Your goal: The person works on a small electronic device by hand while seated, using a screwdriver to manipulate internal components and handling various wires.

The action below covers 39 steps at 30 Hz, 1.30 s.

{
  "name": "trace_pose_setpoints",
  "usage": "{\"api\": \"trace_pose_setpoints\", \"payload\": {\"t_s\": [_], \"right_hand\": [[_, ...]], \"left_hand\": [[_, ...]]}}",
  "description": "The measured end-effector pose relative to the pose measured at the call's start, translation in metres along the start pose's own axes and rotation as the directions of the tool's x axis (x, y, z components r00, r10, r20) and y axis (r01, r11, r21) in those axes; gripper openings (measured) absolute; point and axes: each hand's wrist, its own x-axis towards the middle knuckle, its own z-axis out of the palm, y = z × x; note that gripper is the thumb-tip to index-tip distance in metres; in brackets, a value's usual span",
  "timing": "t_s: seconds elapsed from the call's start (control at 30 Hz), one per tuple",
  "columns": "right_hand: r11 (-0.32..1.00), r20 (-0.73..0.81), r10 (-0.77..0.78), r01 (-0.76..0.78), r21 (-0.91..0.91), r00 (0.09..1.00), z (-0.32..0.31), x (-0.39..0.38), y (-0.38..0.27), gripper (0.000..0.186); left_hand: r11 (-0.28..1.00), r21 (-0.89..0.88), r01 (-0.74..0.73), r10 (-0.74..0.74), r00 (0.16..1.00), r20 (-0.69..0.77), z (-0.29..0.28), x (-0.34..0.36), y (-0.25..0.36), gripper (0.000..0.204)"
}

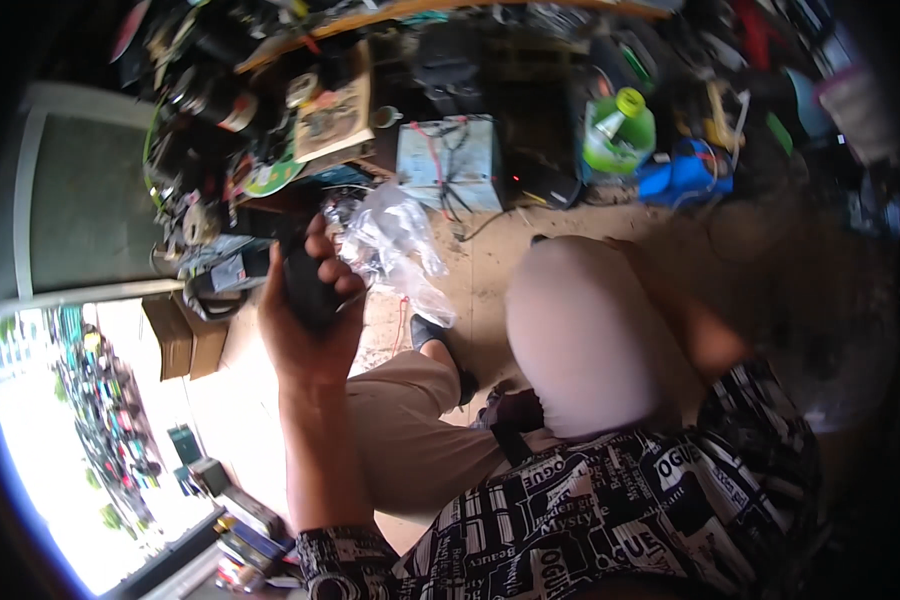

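Note:
My left hand (315,310) is raised at the left, its fingers wrapped round a dark, rounded black object (310,285). Its exact kind I cannot make out. Just beyond the hand lies a crumpled clear plastic bag (395,235) on the floor. My right forearm (705,335) runs behind my raised knee (575,320). The right hand is almost wholly hidden there, so its fingers do not show.
Along the far side stand a pale blue metal box (450,165) with cables, a green jug (618,135) and a blue object (685,178) with a cord. Shelves crammed with tools and parts rise behind them. Cardboard boxes (185,335) stand by the bright doorway at left.

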Motion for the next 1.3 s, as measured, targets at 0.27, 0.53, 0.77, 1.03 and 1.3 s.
{"api": "trace_pose_setpoints", "payload": {"t_s": [0.27,0.53,0.77,1.03,1.3], "right_hand": [[0.536,-0.278,0.005,0.233,0.812,0.96,-0.108,-0.041,-0.014,0.018],[0.499,-0.363,-0.268,0.451,0.74,0.892,-0.212,-0.07,-0.107,0.021],[0.311,-0.623,-0.247,0.669,0.675,0.742,-0.256,-0.059,-0.189,0.018],[0.459,-0.363,-0.501,0.597,0.658,0.785,-0.228,-0.062,-0.227,0.018],[0.535,-0.159,-0.666,0.615,0.579,0.729,-0.221,-0.025,-0.231,0.025]], "left_hand": [[0.973,-0.216,0.077,-0.046,0.988,0.145,-0.009,0.008,-0.013,0.033],[0.98,-0.164,0.114,-0.063,0.955,0.29,-0.004,0.021,-0.027,0.032],[0.996,-0.092,0.007,0.017,0.965,0.261,-0.007,0.019,-0.015,0.024],[0.996,0.08,-0.043,0.014,0.942,0.336,0.002,0.016,-0.016,0.019],[0.843,0.424,-0.331,0.082,0.858,0.507,0.007,0.011,-0.021,0.018]]}}
